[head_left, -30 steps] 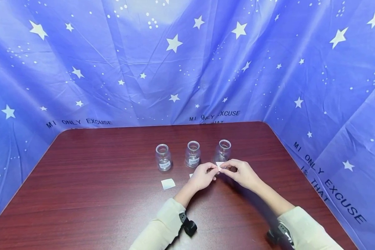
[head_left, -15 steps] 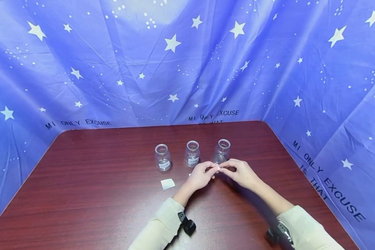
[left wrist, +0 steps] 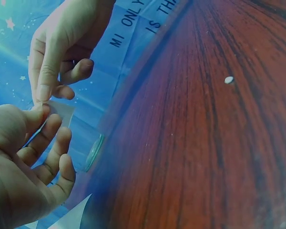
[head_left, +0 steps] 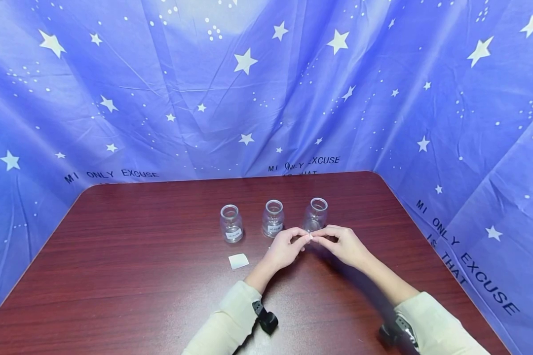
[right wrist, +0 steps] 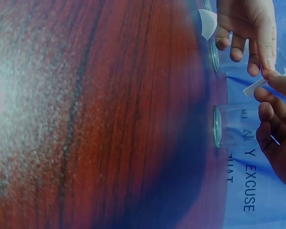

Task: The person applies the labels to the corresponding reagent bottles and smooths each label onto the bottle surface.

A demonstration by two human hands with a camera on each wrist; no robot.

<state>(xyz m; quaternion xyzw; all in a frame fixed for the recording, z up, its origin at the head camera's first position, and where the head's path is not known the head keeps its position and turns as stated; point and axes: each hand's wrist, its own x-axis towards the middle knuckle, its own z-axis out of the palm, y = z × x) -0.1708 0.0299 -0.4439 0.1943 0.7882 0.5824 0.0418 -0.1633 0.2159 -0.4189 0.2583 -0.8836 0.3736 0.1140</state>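
Observation:
In front of the rightmost glass jar [head_left: 316, 217], my left hand [head_left: 285, 250] and right hand [head_left: 344, 245] meet at the fingertips. Thumb and forefinger of both pinch a small white label [left wrist: 63, 112], which shows only as a thin sliver in the head view. Its free part sticks out past the fingertips in the wrist views. Two more open-topped jars stand upright to the left, a middle jar [head_left: 273, 217] and a left jar [head_left: 231, 222], each with a printed white label low on its front. No label shows on the right jar, whose lower front is partly hidden by my fingers.
A white paper square [head_left: 238, 261] lies on the dark red wooden table [head_left: 137, 266] before the left jar. The edge of another white piece peeks out behind my left hand. A blue star-patterned curtain [head_left: 195, 133] hangs round the table's back and sides.
The label's white face, plainly visible a second ago, has turned nearly edge-on between my fingertips. Both hands stay almost in place, and the jars have not moved.

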